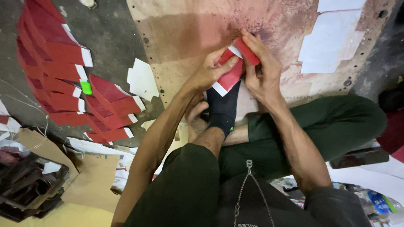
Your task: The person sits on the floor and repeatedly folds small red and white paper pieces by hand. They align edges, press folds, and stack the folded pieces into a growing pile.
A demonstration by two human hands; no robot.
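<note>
Stack of red-and-white folded pieces (63,75): fanned on floor, far left | white offcut (142,78): beside it | left hand (209,72): fingers pinching red card piece (230,75) | card: over stained board (185,38), likely light, thin, creasable; grip at edges | right hand (261,73): fingers pressing folded flap | containers: none visible.

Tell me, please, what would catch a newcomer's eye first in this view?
The red-and-white card piece at centre, pinched and folded between the left hand and right hand above a black-socked foot. Next, the overlapping rows of folded red pieces on the grey floor at left, with white paper sheets on the stained board at top right.
</note>
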